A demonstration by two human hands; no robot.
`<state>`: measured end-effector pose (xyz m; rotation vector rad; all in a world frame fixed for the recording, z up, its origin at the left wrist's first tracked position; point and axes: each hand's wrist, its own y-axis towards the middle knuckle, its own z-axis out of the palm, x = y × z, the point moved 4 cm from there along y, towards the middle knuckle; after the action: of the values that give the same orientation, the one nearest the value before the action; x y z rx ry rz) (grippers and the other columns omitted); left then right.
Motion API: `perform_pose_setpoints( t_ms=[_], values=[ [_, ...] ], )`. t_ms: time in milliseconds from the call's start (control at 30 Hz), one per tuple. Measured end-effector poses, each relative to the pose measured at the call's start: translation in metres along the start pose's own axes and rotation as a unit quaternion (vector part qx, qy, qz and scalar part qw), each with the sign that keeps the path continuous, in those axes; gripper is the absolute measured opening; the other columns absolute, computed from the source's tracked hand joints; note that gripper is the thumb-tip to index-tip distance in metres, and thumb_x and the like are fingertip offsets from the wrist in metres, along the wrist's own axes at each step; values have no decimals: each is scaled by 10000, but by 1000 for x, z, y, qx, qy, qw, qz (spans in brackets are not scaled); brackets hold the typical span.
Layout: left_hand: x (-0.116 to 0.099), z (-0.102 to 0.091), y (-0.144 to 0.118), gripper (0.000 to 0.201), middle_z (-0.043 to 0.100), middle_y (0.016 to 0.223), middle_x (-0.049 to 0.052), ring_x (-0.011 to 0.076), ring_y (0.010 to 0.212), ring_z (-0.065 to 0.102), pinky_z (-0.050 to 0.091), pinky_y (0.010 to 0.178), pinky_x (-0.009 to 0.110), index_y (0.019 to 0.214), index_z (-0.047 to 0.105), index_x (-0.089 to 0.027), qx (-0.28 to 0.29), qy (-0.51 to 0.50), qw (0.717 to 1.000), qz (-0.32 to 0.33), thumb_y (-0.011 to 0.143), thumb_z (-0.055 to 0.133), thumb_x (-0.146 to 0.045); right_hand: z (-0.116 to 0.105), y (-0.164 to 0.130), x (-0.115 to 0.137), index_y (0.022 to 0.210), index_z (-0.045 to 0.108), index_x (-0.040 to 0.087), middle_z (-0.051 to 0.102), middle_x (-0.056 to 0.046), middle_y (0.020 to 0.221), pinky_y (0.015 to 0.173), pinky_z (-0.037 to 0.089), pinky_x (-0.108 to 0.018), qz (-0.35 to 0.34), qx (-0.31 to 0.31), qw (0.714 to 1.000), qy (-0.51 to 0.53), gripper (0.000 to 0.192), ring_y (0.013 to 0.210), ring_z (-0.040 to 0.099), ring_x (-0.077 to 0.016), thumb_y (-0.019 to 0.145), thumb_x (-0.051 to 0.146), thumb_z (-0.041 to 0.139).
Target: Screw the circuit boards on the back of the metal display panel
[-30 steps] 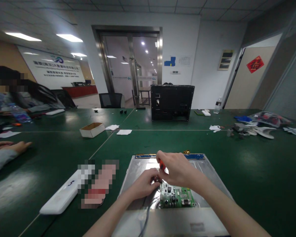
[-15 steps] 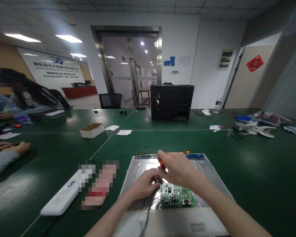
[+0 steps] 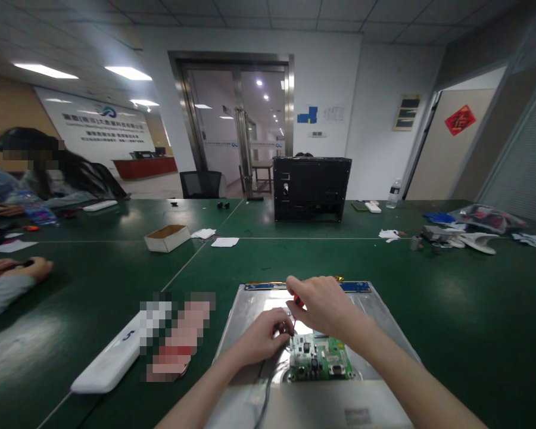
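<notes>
Since a second ago the view has tipped slightly, so the metal panel (image 3: 250, 333) sits a little lower in the picture, and both hands have kept their places over it. The right hand (image 3: 326, 307) comes in from the lower right with the forearm slanting across the panel; its fingers are curled shut around a screwdriver (image 3: 296, 310) with a red handle, whose dark shaft points down at the upper left corner of the one green circuit board (image 3: 320, 357) lying on the panel. The left hand (image 3: 263, 336) reaches in from the lower left, fingers bent, their tips just left of that same corner at the screwdriver's tip; whether they pinch anything I cannot tell. One grey cable (image 3: 265, 396) runs from the board's left edge toward the panel's near edge. Left of the panel lies one long white case (image 3: 109, 360). Far beyond the panel stands one black housing (image 3: 311, 187), and one open cardboard box (image 3: 167, 236) sits to its left.
</notes>
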<state>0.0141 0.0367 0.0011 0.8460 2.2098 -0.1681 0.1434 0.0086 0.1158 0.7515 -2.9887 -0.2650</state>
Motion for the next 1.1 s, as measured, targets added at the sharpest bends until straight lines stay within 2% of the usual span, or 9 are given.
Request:
perform_pose_setpoints(
  t_ms=[200, 300, 400, 533, 633, 833, 900, 1000, 1100],
  values=[
    [2, 1, 1, 219, 612, 837, 13, 147, 723, 518, 415, 670, 236, 813, 619, -157, 4, -4, 1000, 7, 668, 496, -47, -3, -4, 2, 977, 484, 203, 682, -21, 874, 531, 306, -263, -59, -15, 997, 55, 194, 721, 632, -182, 797, 231, 549],
    [-2, 0, 0, 219, 619, 844, 10, 147, 718, 519, 422, 665, 237, 824, 614, -166, -2, -6, 1000, -4, 674, 499, -54, -3, -4, 1, 941, 508, 216, 692, -21, 837, 539, 308, -262, -53, -13, 998, 35, 166, 722, 636, -195, 843, 343, 551],
    [-4, -1, 0, 213, 623, 848, 10, 145, 709, 524, 421, 660, 236, 808, 620, -169, 5, -4, 1000, -7, 683, 495, -50, -2, -3, -1, 884, 540, 224, 701, -21, 792, 537, 301, -262, -30, -9, 999, 11, 220, 705, 647, -210, 876, 443, 519],
    [-1, 0, 0, 212, 615, 814, 7, 147, 714, 520, 410, 665, 234, 820, 625, -160, 9, 4, 1000, -1, 690, 501, -48, -3, -2, 0, 922, 540, 214, 697, -29, 782, 527, 298, -261, -31, -2, 1000, 1, 120, 685, 648, -203, 868, 317, 510],
    [1, 1, 1, 230, 609, 821, 10, 150, 734, 519, 403, 668, 232, 832, 621, -153, 12, 5, 1000, 13, 677, 497, -37, -6, -4, 1, 956, 524, 199, 697, -40, 801, 528, 305, -264, -42, -2, 999, 3, 152, 681, 644, -201, 810, 242, 526],
    [1, 1, 0, 250, 611, 830, 8, 148, 722, 518, 409, 667, 233, 855, 617, -164, 8, -5, 1000, -2, 680, 494, -35, -6, -5, 0, 901, 559, 215, 706, -54, 804, 559, 322, -261, -49, 0, 999, 6, 231, 719, 655, -217, 872, 439, 508],
    [1, 2, 0, 253, 614, 844, 11, 147, 718, 518, 412, 667, 234, 861, 614, -163, 6, -9, 1000, -7, 685, 486, -33, -4, -4, 0, 859, 564, 209, 700, -53, 768, 553, 312, -259, -43, 2, 999, -4, 212, 697, 651, -210, 882, 410, 503],
    [3, 2, 0, 224, 605, 845, 13, 146, 716, 511, 411, 666, 238, 846, 605, -154, -3, -10, 1000, -4, 689, 492, -43, -4, -4, 2, 899, 542, 197, 689, -42, 752, 520, 280, -256, -53, -6, 999, -3, 115, 649, 633, -192, 849, 299, 521],
    [5, 3, 1, 201, 593, 823, 8, 149, 721, 510, 406, 667, 239, 814, 595, -152, -3, -8, 1000, 2, 680, 492, -44, -6, -7, 3, 951, 505, 193, 681, -29, 813, 506, 264, -252, -78, -19, 996, 31, 172, 660, 620, -175, 788, 234, 543]
  ],
)
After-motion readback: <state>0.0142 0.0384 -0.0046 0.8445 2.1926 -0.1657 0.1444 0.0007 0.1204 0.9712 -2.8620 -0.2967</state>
